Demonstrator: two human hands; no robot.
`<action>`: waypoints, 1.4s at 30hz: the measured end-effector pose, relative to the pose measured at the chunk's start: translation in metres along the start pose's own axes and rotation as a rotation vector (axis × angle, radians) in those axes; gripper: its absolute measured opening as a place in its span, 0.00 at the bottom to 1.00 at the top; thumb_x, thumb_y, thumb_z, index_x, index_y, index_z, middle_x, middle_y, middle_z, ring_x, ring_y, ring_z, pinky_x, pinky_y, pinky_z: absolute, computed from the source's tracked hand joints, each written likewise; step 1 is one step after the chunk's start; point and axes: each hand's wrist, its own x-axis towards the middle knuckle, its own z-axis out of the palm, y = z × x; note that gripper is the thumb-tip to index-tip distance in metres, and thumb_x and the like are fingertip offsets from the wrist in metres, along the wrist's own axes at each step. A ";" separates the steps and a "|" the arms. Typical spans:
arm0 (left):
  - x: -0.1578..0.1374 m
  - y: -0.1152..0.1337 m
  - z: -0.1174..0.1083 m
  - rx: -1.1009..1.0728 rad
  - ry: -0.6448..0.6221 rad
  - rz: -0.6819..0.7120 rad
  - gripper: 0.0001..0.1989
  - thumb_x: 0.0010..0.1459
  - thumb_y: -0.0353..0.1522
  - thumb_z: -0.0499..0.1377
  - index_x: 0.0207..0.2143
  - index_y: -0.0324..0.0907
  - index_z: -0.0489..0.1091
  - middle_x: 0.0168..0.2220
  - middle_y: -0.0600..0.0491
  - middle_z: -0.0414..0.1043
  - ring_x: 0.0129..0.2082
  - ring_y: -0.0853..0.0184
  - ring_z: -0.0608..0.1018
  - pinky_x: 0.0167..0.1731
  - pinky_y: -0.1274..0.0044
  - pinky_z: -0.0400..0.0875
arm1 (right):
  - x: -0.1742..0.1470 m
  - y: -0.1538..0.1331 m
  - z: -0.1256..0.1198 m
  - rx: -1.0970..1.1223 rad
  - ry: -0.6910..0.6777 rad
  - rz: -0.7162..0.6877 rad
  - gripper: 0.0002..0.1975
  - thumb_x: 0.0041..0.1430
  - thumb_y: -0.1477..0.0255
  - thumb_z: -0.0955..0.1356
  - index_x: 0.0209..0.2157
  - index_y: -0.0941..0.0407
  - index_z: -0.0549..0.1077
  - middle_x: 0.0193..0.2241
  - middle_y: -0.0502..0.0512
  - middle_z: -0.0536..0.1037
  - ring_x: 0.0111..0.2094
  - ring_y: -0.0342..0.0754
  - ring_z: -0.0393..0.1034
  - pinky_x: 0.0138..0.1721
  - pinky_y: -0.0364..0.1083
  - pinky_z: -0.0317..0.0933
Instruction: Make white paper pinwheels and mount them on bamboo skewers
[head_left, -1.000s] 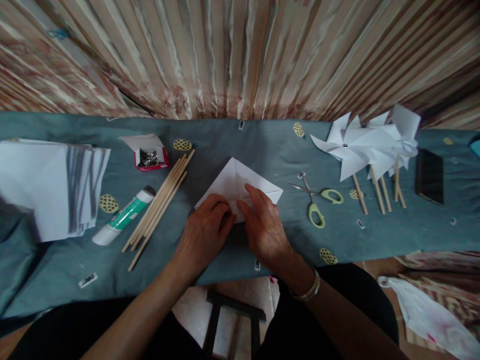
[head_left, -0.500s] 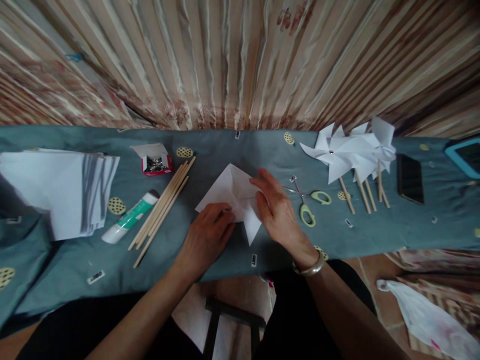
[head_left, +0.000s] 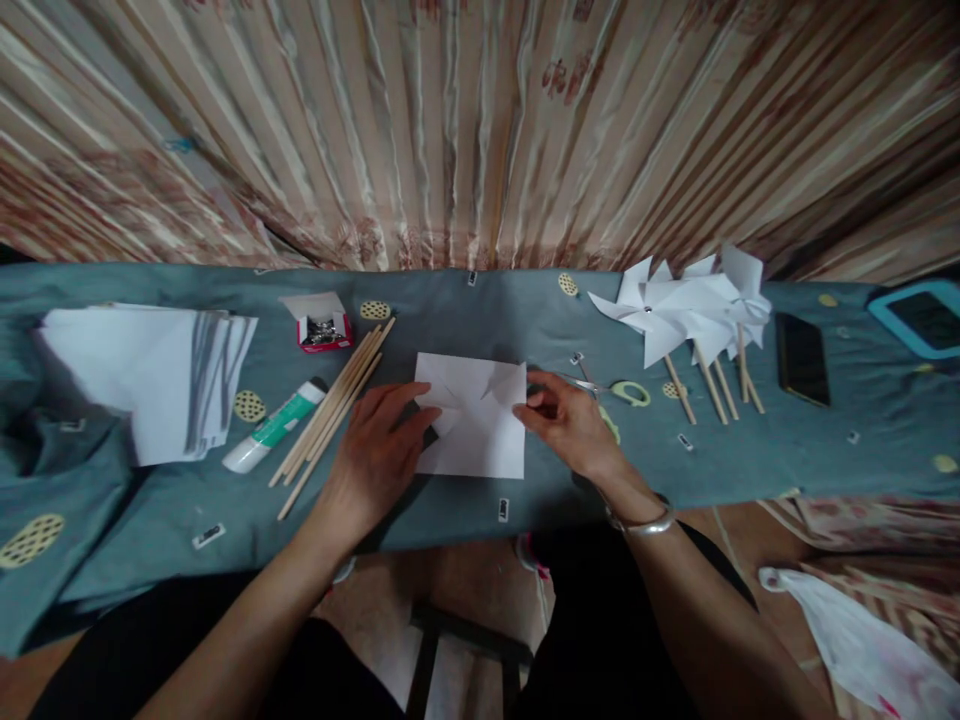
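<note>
A square white sheet of paper (head_left: 487, 440) lies in front of me, with slits running in from its corners toward the middle. My left hand (head_left: 382, 450) is at its left side, thumb and forefinger around a slightly raised flap, with a dark gap under the thumb. At the right edge, my right hand (head_left: 566, 420) pinches the paper between thumb and curled fingers; the upper right corner tilts up a little. Just beyond that hand lie green-handled scissors (head_left: 630, 393), partly hidden by it.
Left of the paper are wooden sticks (head_left: 330, 405), a glue tube (head_left: 276, 427), a red box of small metal pieces (head_left: 324, 330) and a paper stack (head_left: 150, 380). On the right lie paper pinwheels (head_left: 675, 310), a phone (head_left: 802, 358) and a blue-framed device (head_left: 919, 315).
The paper has been turned from a diamond position to square with the table edge. My left hand has shifted left, and my right hand has come to the right edge and closed on it.
</note>
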 end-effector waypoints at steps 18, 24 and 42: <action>-0.021 0.034 0.016 -0.068 -0.220 0.081 0.04 0.62 0.29 0.57 0.36 0.39 0.72 0.35 0.49 0.73 0.37 0.62 0.74 0.37 0.70 0.73 | -0.050 0.006 0.003 -0.266 -0.096 -0.559 0.19 0.62 0.82 0.59 0.49 0.58 0.74 0.55 0.62 0.73 0.58 0.52 0.66 0.59 0.57 0.63; -0.021 0.031 0.018 -0.140 -0.151 0.042 0.07 0.63 0.27 0.55 0.34 0.38 0.72 0.33 0.50 0.74 0.35 0.64 0.73 0.35 0.73 0.73 | -0.049 0.010 0.005 -0.146 -0.086 -0.494 0.16 0.62 0.79 0.61 0.46 0.56 0.76 0.54 0.61 0.74 0.57 0.51 0.68 0.58 0.58 0.63; -0.015 0.029 0.017 -0.282 -0.061 -0.123 0.07 0.62 0.26 0.55 0.31 0.39 0.71 0.31 0.51 0.74 0.31 0.67 0.76 0.31 0.76 0.74 | -0.047 0.006 0.014 0.076 -0.026 -0.348 0.05 0.60 0.72 0.68 0.32 0.53 0.77 0.46 0.55 0.79 0.49 0.51 0.74 0.51 0.54 0.68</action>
